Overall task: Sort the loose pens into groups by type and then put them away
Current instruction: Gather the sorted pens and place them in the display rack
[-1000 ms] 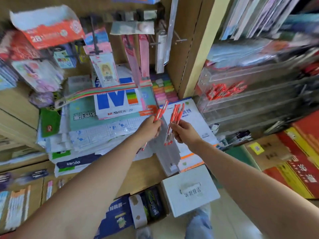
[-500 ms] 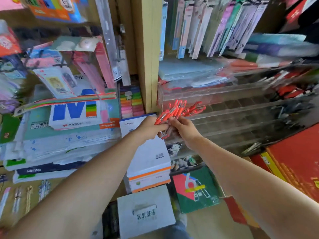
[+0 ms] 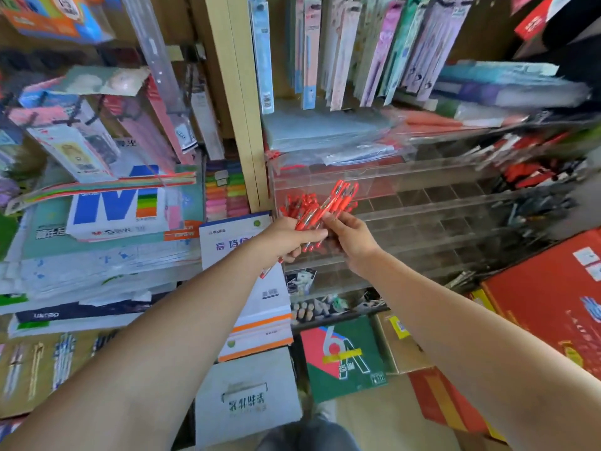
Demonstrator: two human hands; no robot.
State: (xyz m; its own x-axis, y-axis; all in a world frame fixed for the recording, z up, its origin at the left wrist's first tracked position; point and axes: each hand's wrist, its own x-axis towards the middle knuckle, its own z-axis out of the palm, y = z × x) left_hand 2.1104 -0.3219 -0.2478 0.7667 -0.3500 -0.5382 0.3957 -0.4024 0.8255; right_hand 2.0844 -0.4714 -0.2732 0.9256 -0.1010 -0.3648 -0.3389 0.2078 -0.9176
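Note:
A bundle of red pens [image 3: 338, 198] is held in front of a clear acrylic tiered pen rack [image 3: 422, 203]. My right hand [image 3: 351, 237] grips the bundle from the right, tips pointing up and to the right. My left hand [image 3: 289, 237] is closed on the lower ends of the pens, with one pen end sticking out below it. More red pens [image 3: 297, 205] lie in the rack's left compartment just behind the bundle. Other red and dark pens [image 3: 527, 172] fill the rack's right side, blurred.
A wooden shelf post [image 3: 242, 102] stands left of the rack. Stacks of paper reams and boxes [image 3: 113, 209] fill the left shelf. Hanging packaged pens [image 3: 341, 50] are above the rack. Red cartons [image 3: 553, 297] and a white box [image 3: 247, 395] sit on the floor.
Both hands carried the red pens from the paper stacks on the left to the front of the acrylic rack. The view swung right with them.

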